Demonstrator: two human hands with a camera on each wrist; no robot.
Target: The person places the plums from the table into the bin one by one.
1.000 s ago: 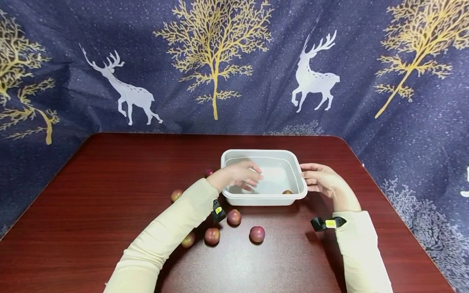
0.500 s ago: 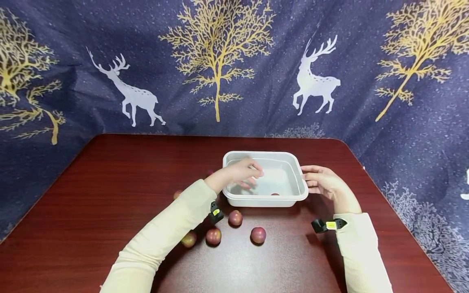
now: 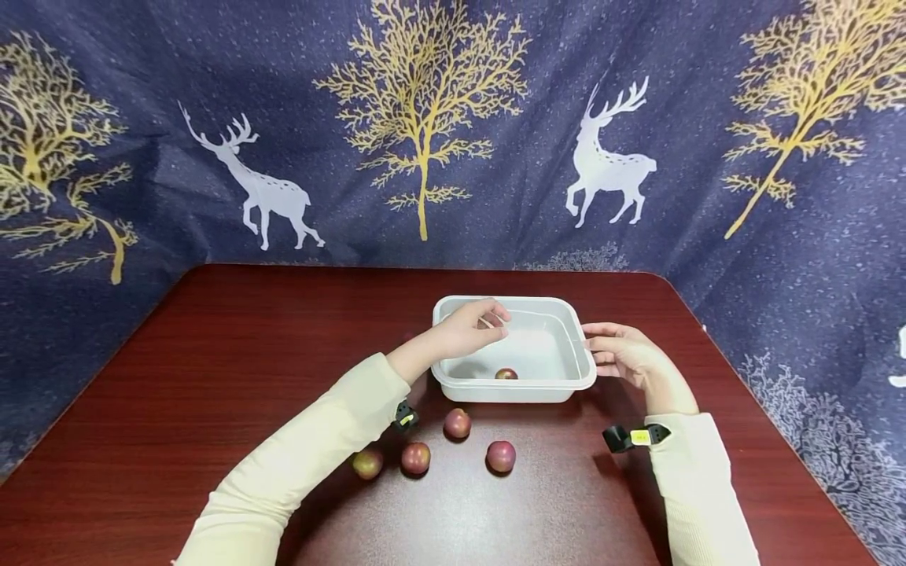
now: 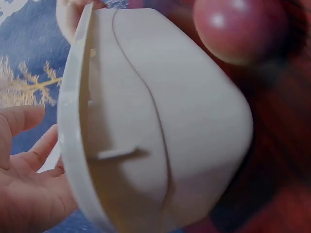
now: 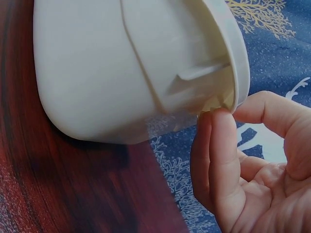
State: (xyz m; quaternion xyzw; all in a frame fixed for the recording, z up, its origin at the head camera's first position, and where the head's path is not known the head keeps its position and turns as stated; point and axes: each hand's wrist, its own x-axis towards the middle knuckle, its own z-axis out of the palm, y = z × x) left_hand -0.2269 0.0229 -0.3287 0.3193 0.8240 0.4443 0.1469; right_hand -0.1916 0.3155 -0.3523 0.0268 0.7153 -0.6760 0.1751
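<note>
A white plastic basin stands toward the back of the table, with one red-and-yellow plum inside near its front wall. Above the basin's left side, my left hand hovers with relaxed, slightly bent fingers and nothing between them. At the opposite end, my right hand holds the rim; the right wrist view has its thumb and fingers pinching the edge. In front of the basin lie several more plums, among them a red plum and a greenish plum beside my left sleeve.
The dark red wooden table ends at a blue cloth backdrop printed with deer and trees. A plum sits close to the basin's outer wall in the left wrist view. My left forearm crosses over the table's left half.
The plum inside the basin has rolled leftward along the front wall. My left hand has risen a little from within the basin. My right hand stays at the rim.
</note>
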